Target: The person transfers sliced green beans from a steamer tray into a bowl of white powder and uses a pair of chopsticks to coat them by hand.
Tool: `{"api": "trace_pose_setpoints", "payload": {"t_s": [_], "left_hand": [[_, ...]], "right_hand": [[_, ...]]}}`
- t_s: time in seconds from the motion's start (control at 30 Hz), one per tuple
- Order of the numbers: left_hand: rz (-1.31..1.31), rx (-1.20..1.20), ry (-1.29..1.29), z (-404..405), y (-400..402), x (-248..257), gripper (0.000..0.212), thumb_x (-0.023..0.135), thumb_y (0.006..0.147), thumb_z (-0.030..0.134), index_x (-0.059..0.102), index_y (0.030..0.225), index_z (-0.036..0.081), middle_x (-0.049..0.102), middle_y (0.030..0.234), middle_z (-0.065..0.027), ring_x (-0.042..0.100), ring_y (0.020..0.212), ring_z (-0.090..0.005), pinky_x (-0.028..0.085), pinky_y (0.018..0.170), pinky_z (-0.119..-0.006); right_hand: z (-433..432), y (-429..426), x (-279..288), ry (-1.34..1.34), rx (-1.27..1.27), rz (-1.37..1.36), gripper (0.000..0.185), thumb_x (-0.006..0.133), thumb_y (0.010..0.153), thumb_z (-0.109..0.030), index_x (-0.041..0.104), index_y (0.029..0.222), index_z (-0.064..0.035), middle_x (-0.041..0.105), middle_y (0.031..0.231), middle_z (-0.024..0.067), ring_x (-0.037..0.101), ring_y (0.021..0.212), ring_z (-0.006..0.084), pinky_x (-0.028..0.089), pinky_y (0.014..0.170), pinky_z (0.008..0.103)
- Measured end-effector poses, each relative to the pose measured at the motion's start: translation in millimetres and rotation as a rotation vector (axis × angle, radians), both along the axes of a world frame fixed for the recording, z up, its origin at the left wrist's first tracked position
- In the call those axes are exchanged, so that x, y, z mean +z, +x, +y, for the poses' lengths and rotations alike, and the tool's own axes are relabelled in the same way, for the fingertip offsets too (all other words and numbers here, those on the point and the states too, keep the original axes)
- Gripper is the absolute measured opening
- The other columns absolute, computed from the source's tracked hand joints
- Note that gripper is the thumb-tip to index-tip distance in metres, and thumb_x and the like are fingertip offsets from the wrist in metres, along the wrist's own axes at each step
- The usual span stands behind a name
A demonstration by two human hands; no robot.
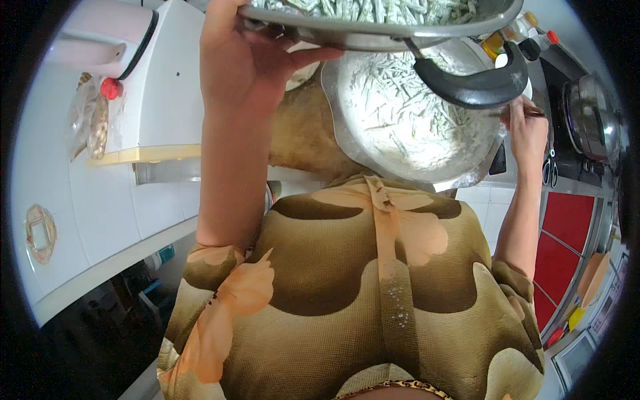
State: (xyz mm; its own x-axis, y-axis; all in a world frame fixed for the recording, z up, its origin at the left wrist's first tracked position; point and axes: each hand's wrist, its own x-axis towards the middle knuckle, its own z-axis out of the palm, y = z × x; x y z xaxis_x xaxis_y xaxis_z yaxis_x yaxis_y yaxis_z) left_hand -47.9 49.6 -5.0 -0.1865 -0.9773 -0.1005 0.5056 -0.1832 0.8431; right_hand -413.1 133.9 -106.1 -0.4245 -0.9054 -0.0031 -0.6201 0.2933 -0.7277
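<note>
My left hand (250, 67) grips the rim of a steel steamer pan (380, 31) at the top of the view. Flour-coated green vegetable strips (360, 10) fill the pan, and its curved black handle (470, 85) hangs towards me. Below it sits a metal basin (342, 132) with a wavy rim, holding white flour (425, 145) and more coated strips (395, 75). At the basin's right edge, my right hand (526, 127) is closed around a thin brown utensil (535, 112), mostly hidden by the fingers.
A wooden board (305, 132) lies under and left of the basin. Scissors (550, 167) hang near the counter edge at right, below a lidded pot (592, 117) on the black cooktop. Several bottles (530, 45) stand at the back right. A plastic bag (92, 125) hangs on the tiled wall.
</note>
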Motion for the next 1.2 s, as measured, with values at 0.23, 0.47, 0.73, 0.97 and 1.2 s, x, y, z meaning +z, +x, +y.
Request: {"api": "trace_pose_setpoints", "payload": {"t_s": [0.23, 0.47, 0.73, 0.97, 1.2], "left_hand": [[0.025, -0.089, -0.005, 1, 8, -3, 0.056, 0.051, 0.090, 0.037, 0.050, 0.134, 0.003, 0.056, 0.130, -0.0217, 0.051, 0.124, -0.0441, 0.045, 0.094, -0.071], [0.005, -0.063, 0.005, 6, 13, 0, 0.058, 0.049, 0.090, 0.039, 0.048, 0.136, 0.004, 0.054, 0.134, -0.0218, 0.051, 0.123, -0.0444, 0.046, 0.094, -0.071], [0.021, -0.122, -0.016, 3, 16, 0, 0.060, 0.050, 0.090, 0.038, 0.046, 0.137, 0.000, 0.053, 0.133, -0.0256, 0.053, 0.121, -0.0463, 0.045, 0.094, -0.072], [-0.045, 0.003, -0.011, 9, 11, -4, 0.063, 0.051, 0.089, 0.037, 0.043, 0.138, -0.001, 0.053, 0.131, -0.0260, 0.053, 0.121, -0.0465, 0.048, 0.091, -0.072], [-0.061, -0.017, -0.042, 7, 10, 1, 0.063, 0.050, 0.090, 0.038, 0.041, 0.140, 0.001, 0.051, 0.135, -0.0263, 0.050, 0.124, -0.0481, 0.045, 0.094, -0.073]], "right_hand": [[-27, 53, -45, -0.237, 0.148, -0.199, 0.035, 0.056, 0.099, -0.025, 0.068, 0.089, 0.0066, 0.066, 0.071, 0.0107, 0.062, 0.065, 0.0150, 0.049, 0.061, 0.0335], [-10, 71, -8, 0.037, 0.358, -0.394, 0.031, 0.059, 0.098, -0.027, 0.070, 0.094, 0.0018, 0.071, 0.081, 0.0074, 0.067, 0.070, 0.0147, 0.055, 0.066, 0.0318], [-40, 54, -55, -0.267, 0.510, -0.186, 0.021, 0.060, 0.095, -0.017, 0.070, 0.099, 0.0018, 0.072, 0.086, 0.0062, 0.065, 0.076, 0.0169, 0.053, 0.076, 0.0304], [-5, 32, -17, -0.008, 0.266, -0.353, 0.031, 0.058, 0.100, -0.028, 0.071, 0.096, -0.0006, 0.068, 0.078, 0.0049, 0.060, 0.063, 0.0089, 0.050, 0.061, 0.0238], [-21, 36, -38, -0.011, 0.347, -0.294, 0.026, 0.065, 0.096, -0.027, 0.073, 0.099, -0.0023, 0.068, 0.081, 0.0032, 0.064, 0.077, 0.0139, 0.053, 0.072, 0.0302]]}}
